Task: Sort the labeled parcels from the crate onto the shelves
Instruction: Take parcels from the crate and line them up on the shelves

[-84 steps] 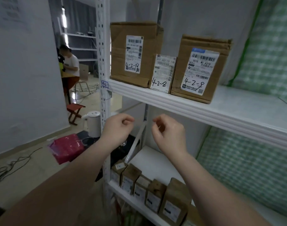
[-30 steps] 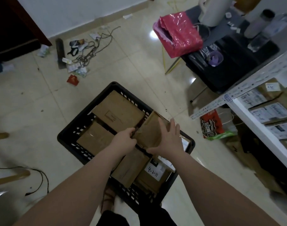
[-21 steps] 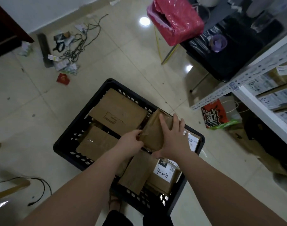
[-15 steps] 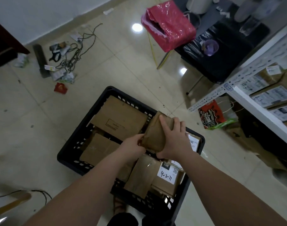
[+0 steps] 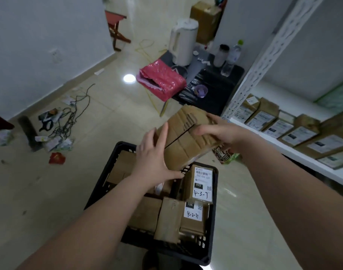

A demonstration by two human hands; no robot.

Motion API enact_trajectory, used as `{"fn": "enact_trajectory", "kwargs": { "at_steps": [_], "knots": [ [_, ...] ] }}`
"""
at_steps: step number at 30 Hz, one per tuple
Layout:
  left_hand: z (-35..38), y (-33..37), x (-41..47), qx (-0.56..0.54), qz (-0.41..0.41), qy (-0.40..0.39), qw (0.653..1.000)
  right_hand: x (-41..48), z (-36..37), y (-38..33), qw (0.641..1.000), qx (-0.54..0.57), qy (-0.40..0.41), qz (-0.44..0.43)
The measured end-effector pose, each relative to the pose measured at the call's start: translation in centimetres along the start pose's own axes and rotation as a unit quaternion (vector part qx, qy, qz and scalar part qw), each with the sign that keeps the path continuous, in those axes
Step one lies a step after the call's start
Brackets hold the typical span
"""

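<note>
Cardboard box [image 5: 186, 139] held in the air above the far end of the black crate [image 5: 211, 250], tilted, plain brown face up, no label visible on that face. Left hand [image 5: 155, 158] pressed flat against the near-left side of the box, fingers spread and extended, palm in contact. Right hand [image 5: 219, 131] wrapped over the far-right end, fingers curled across the top face. Grip: both hands closed on the same box, left as an open-palm brace, right as a curled hold.

Crate standing on the tiled floor [image 5: 59, 191], directly under the forearms. Several brown parcels lying inside, packed close. Two labels readable: parcel marked "4-3-7" [image 5: 202, 184] at the right side of the crate, parcel marked "4-2-11" [image 5: 193, 213] just in front of it, touching. Remaining parcels in the crate showing plain faces only.

White shelf [image 5: 303, 152] at right, with a row of labeled boxes [image 5: 295, 133] standing side by side along its front edge; handwriting on most too small to read. White perforated upright [image 5: 264, 57] at the shelf's left corner.

Beyond the crate: pink bag [image 5: 161, 80], white kettle [image 5: 184, 45], two bottles [image 5: 229, 57] on a dark low surface. Tangle of cables [image 5: 69, 117] and scraps on the floor at left.
</note>
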State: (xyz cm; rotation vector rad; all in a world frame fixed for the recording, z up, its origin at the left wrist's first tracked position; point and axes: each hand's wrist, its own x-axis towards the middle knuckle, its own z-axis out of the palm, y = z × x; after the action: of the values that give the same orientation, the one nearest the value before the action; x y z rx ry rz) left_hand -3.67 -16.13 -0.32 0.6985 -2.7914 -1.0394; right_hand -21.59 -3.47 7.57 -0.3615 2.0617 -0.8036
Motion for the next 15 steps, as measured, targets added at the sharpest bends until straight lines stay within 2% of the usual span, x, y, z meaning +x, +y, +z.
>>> {"fn": "enact_trajectory", "kwargs": {
  "at_steps": [2,4,6,7,9,11,15],
  "knots": [
    [-1.3,1.2,0.0,0.014,0.034,0.022,0.999,-2.0,-0.9,-0.6,0.999,0.020,-0.011,0.030],
    [-2.8,2.1,0.3,-0.005,0.026,0.023,0.999,-4.0,-1.8,-1.1,0.998,0.053,0.008,0.031],
    [-4.7,3.0,0.7,-0.132,-0.034,-0.013,0.991,-5.8,-2.9,-1.4,0.990,0.134,0.048,0.010],
    [-5.6,3.3,0.8,-0.234,-0.060,-0.038,0.970,-6.4,-3.4,-1.3,0.982,0.182,0.060,0.001],
    [-6.9,3.6,0.7,-0.407,-0.102,-0.084,0.904,-7.5,-4.0,-0.7,0.965,0.250,0.081,-0.011],
    [-7.7,4.2,0.5,-0.473,-0.115,-0.123,0.865,-8.5,-3.8,-0.2,0.954,0.286,0.084,-0.017],
    [-8.2,5.8,-0.3,-0.510,-0.106,-0.164,0.838,-9.9,-2.0,1.4,0.948,0.315,0.035,-0.031]
  ]
}}
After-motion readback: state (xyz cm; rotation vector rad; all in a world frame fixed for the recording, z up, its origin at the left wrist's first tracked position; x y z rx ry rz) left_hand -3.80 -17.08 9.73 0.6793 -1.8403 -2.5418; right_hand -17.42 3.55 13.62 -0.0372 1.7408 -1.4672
